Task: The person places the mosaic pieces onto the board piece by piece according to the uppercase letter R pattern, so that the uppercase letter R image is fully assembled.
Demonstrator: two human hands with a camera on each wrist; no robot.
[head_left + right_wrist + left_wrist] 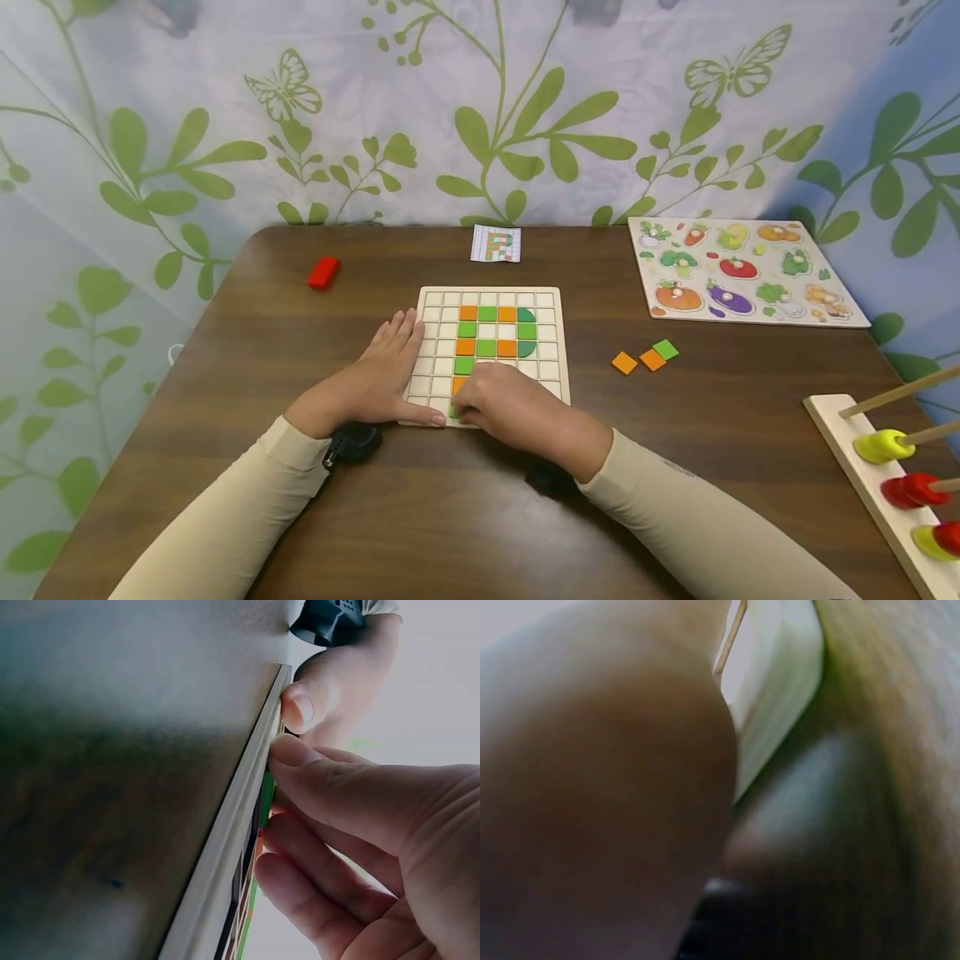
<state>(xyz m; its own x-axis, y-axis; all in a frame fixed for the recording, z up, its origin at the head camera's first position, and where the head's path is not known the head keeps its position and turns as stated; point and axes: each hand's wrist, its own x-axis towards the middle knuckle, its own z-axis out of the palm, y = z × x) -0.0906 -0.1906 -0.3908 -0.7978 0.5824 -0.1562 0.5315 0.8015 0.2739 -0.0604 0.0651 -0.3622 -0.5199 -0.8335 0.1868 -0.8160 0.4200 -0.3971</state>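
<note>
A wooden grid board [437,300] lies on the table, with orange, green and dark green rounded tiles forming a letter-like pattern. My left hand [386,371] rests open along the board's left edge, thumb stretched across its lower left corner. With curled fingers, my right hand [510,404] pinches a small green square tile [266,799] at the board's bottom row, beneath an orange tile [458,385]. The right thumb and fingertips touch the tile close to the board's near edge. In the left wrist view, the board edge [780,705] shows beside blurred skin.
Two orange tiles [624,362] and a green tile [665,349] lie right of the board. A pattern card [496,244] sits behind it. A red block [324,272] is at left; a vegetable puzzle [750,287] and a bead stacker [862,475] stand at right.
</note>
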